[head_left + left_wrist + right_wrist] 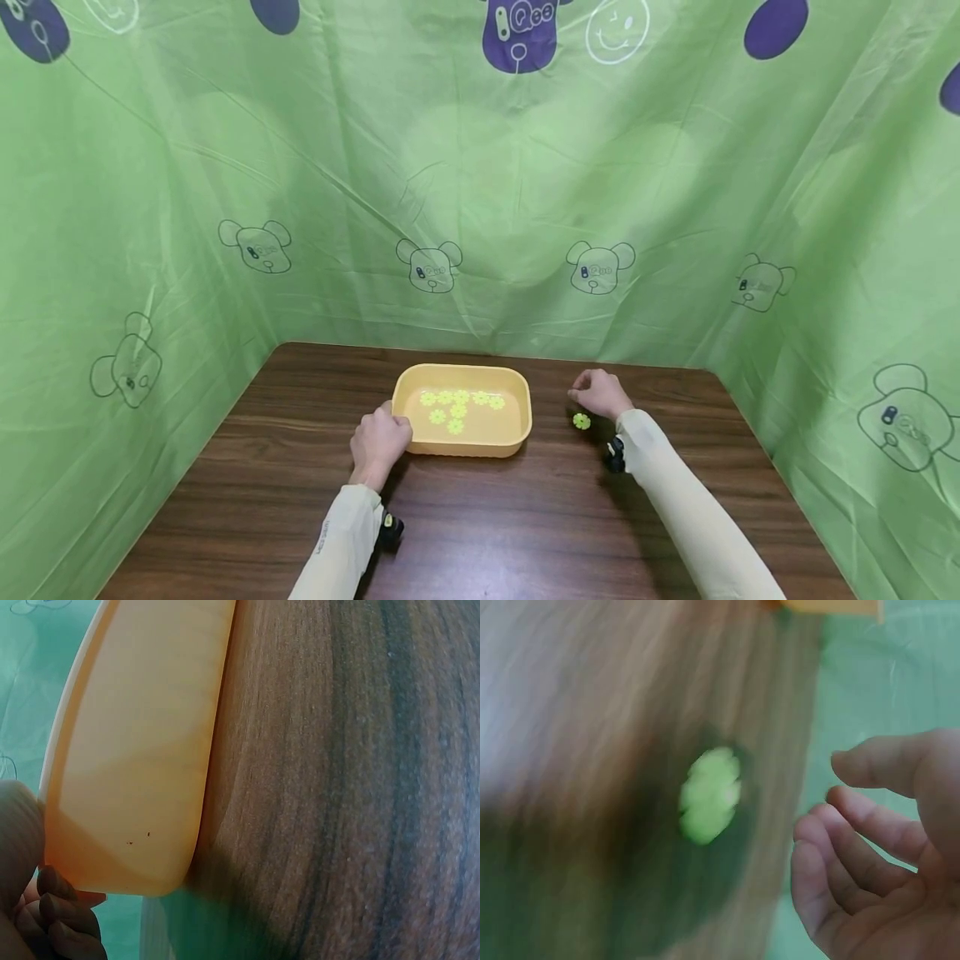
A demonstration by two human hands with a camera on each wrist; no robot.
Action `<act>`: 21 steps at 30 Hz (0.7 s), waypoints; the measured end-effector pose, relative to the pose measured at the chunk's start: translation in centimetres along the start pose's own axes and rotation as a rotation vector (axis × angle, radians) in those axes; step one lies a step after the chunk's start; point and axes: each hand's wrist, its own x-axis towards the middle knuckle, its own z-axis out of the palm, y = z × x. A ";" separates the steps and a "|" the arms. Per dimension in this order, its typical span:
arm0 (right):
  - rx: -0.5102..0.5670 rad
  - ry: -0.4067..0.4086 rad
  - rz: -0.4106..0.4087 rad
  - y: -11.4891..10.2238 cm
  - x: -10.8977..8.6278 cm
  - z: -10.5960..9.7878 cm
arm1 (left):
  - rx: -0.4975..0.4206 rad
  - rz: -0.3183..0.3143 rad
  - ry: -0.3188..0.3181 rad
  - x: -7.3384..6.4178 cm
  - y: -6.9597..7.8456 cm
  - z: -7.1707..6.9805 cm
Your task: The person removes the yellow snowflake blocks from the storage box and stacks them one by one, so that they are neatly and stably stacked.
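A yellow plastic basin (468,447) stands on the wooden table, with several yellow-green flower-shaped pieces (455,426) lying inside it. My left hand (378,442) grips the basin's left end; up close in the left wrist view, thumb and curled fingers (71,930) are at the rim. To the right of the basin, one more green flower-shaped piece (581,421) lies on the table. Over it and slightly beyond hovers my right hand (600,393), fingers loosely bent and nothing between them. In the right wrist view that flower piece (711,796) is blurred, apart from the fingertips.
Dark brown wood makes up the tabletop (480,517). A green printed curtain (510,308) hangs behind the far edge and along both sides. Each wrist carries a small black camera, the left one (391,532) and the right one (615,454).
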 end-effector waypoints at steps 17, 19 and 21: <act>-0.023 -0.110 -0.349 -15.8 1.7 3.8 | -0.014 -0.026 0.002 -0.2 0.0 0.0; -0.060 -0.162 -0.407 -16.7 1.4 5.2 | -0.012 -0.027 0.007 -0.2 0.1 0.0; -0.098 -0.211 -0.436 -17.3 1.1 6.6 | -0.015 -0.027 0.008 -0.2 0.2 0.0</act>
